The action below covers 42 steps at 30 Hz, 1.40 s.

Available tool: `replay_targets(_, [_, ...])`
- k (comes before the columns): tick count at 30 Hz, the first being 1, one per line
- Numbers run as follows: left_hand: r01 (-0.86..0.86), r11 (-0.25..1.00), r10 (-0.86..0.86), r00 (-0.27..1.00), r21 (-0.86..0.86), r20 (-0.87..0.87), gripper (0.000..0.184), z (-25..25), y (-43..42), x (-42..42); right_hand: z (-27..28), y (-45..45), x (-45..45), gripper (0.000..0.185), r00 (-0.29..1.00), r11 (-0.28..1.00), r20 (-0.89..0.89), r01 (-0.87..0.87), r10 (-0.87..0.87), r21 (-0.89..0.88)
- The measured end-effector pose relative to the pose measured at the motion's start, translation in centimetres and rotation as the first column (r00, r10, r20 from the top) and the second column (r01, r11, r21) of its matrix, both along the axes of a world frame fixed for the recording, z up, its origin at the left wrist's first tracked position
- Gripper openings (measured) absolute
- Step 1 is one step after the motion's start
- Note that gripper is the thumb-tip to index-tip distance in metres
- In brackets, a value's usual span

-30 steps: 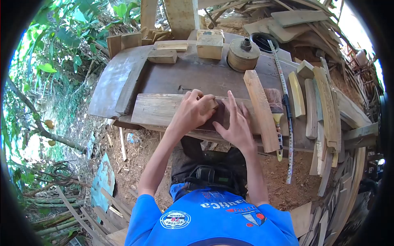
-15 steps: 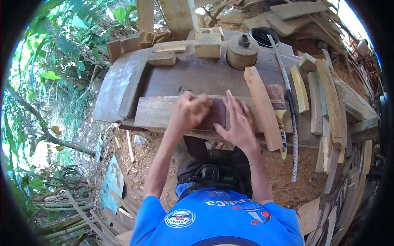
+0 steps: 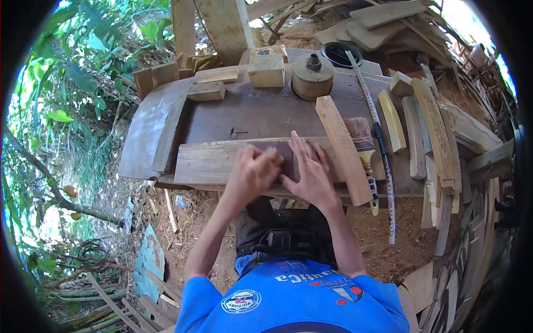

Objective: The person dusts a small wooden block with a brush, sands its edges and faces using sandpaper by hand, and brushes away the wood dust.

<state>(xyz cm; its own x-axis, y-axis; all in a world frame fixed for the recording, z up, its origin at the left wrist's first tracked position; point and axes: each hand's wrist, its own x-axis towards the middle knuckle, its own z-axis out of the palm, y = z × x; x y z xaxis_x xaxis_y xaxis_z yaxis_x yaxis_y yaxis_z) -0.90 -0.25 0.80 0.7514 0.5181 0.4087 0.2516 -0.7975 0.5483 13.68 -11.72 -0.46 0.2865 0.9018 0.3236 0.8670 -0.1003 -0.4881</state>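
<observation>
Between the curled left hand (image 3: 256,171) and spread-fingered right hand (image 3: 311,173) lies a dark sheet (image 3: 287,157); left grip unclear.

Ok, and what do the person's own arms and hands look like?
The left hand and right hand are bare, ungloved, with no watch or bracelet visible. Both forearms are uncovered below the short, bright-blue fabric sleeves of a printed T-shirt.
</observation>
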Motion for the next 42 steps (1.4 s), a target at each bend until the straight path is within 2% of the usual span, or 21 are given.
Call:
replay_targets(3, [-0.009, 0.999, 0.009, 1.0, 0.051, 0.008, 0.031, -0.6, 1.9, 0.5, 0.0, -0.1, 0.1, 0.098, 1.0, 1.0, 0.016, -0.015, 0.014, 0.004])
replay_targets(4, [-0.158, 0.975, 0.17, 0.983, 0.155, -0.066, 0.028, 0.5, 2.9, 1.2, 0.2, -0.1, 0.1, 0.098, 1.0, 1.0, 0.014, -0.021, 0.021, -0.014])
replay_targets(7, [0.242, 0.969, -0.243, 0.97, 0.05, 0.019, 0.021, 0.4, 1.7, 0.9, 0.5, -0.3, -0.2, 0.096, 0.999, 0.999, -0.022, -0.034, 0.034, -0.019])
replay_targets(8, [0.252, 0.968, -0.252, 0.967, 0.015, 0.041, 0.024, 0.9, 0.9, 0.0, 0.6, -0.3, -0.1, 0.095, 0.999, 0.999, -0.04, -0.035, 0.034, -0.019])
replay_targets(11, [0.026, 0.992, -0.02, 0.999, 0.125, -0.048, 0.025, 1.3, 4.3, -0.1, 0.9, -0.4, -0.3, 0.093, 0.998, 0.998, 0.047, -0.038, 0.041, -0.056])
replay_targets(12, [0.182, 0.971, -0.159, 0.976, 0.157, -0.148, 0.026, 1.3, 4.6, -0.2, 1.1, -0.4, -0.3, 0.091, 0.999, 0.993, 0.036, -0.036, 0.04, -0.108])
replay_targets(15, [0.419, 0.907, -0.417, 0.908, -0.035, 0.046, 0.025, -0.4, 4.1, -0.7, 0.5, -0.4, -0.1, 0.091, 0.998, 0.997, 0.05, -0.041, 0.043, -0.058])
replay_targets(16, [0.393, 0.919, -0.387, 0.901, -0.007, -0.196, 0.024, 0.4, 6.3, -0.2, 0.5, -0.7, -0.3, 0.091, 0.998, 0.997, 0.045, -0.041, 0.044, -0.071])
replay_targets(17, [0.185, 0.953, -0.19, 0.982, 0.24, -0.002, 0.022, 0.6, 6.3, -0.4, 0.8, -0.7, -0.3, 0.09, 0.998, 0.996, 0.042, -0.047, 0.05, -0.08])
replay_targets(19, [0.476, 0.868, -0.478, 0.878, 0.14, -0.025, 0.026, 0.7, 5.7, -0.5, 0.9, 0.0, -0.1, 0.091, 0.997, 0.996, 0.057, -0.049, 0.053, -0.071])
replay_targets(22, [0.423, 0.885, -0.406, 0.905, 0.194, -0.123, 0.029, 0.4, 7.0, -0.3, 0.4, -0.1, -0.2, 0.093, 0.992, 0.997, 0.113, -0.042, 0.049, -0.065])
replay_targets(23, [0.251, 0.945, -0.259, 0.966, 0.208, 0.011, 0.031, 0.2, 7.4, -0.8, 0.2, -0.6, -0.5, 0.092, 0.994, 0.994, 0.086, -0.057, 0.064, -0.088])
replay_targets(25, [0.508, 0.823, -0.475, 0.861, 0.254, -0.185, 0.028, 1.5, 4.7, -0.8, 0.5, -0.1, -0.1, 0.092, 0.997, 0.995, 0.057, -0.051, 0.056, -0.087])
replay_targets(26, [0.457, 0.876, -0.443, 0.889, 0.156, -0.118, 0.027, 1.1, 3.5, -1.0, 0.8, -0.2, 0.0, 0.091, 0.997, 0.995, 0.053, -0.053, 0.057, -0.085])
replay_targets(29, [0.133, 0.955, -0.113, 0.99, 0.264, -0.09, 0.025, 0.7, 5.9, -1.2, 0.9, -0.3, -0.2, 0.09, 0.996, 0.996, 0.061, -0.064, 0.068, -0.066])
replay_targets(31, [0.441, 0.883, -0.441, 0.897, 0.161, -0.035, 0.025, 1.1, 4.7, -0.9, 1.0, -0.1, -0.1, 0.091, 0.996, 0.996, 0.055, -0.063, 0.067, -0.068])
replay_targets(33, [0.37, 0.909, -0.371, 0.928, 0.19, -0.03, 0.026, 0.4, 4.1, -0.8, 1.0, -0.1, 0.0, 0.091, 0.996, 0.997, 0.064, -0.052, 0.056, -0.063])
replay_targets(35, [0.098, 0.952, -0.093, 0.995, 0.29, -0.03, 0.019, 0.5, 6.1, -0.7, 0.8, -0.3, -0.2, 0.091, 0.996, 0.997, 0.072, -0.054, 0.058, -0.055])
replay_targets(39, [0.424, 0.892, -0.432, 0.901, 0.157, 0.02, 0.017, 0.2, 3.3, -0.2, 0.7, -0.3, -0.1, 0.092, 0.998, 0.996, 0.037, -0.055, 0.058, -0.074])
replay_targets(41, [0.141, 0.96, -0.15, 0.989, 0.24, 0.018, 0.021, -0.2, 4.9, 0.7, 0.4, -0.7, -0.1, 0.092, 0.997, 0.996, 0.051, -0.054, 0.058, -0.067])
replay_targets(42, [0.267, 0.945, -0.27, 0.963, 0.189, -0.011, 0.022, -0.1, 5.0, 0.9, 0.4, -0.3, -0.1, 0.093, 0.996, 0.997, 0.062, -0.059, 0.062, -0.045])
